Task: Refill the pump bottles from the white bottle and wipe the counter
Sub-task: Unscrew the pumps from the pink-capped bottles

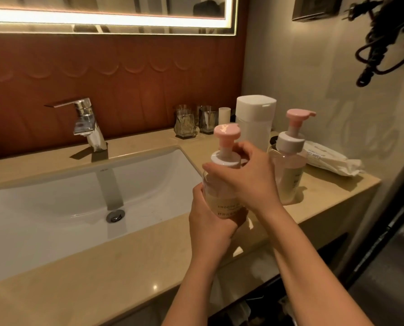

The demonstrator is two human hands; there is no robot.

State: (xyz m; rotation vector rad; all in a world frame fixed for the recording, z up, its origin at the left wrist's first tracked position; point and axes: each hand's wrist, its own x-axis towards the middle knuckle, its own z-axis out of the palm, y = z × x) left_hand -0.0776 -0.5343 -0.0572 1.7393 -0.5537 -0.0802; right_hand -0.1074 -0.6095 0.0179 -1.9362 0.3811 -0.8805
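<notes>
Steadying pump bottle (222, 196) in closed left hand (210, 222); right hand (245, 177) fingers (237, 149) grip collar, likely for twisting.

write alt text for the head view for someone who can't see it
Left hand holds a pink-topped pump bottle over a beige counter while the right hand grips its collar. Behind: second pump bottle, white bottle.

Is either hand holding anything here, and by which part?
Both hold one pump bottle. The left hand wraps its lower body at the label; the right hand grips the white collar under the pink pump head.
</notes>
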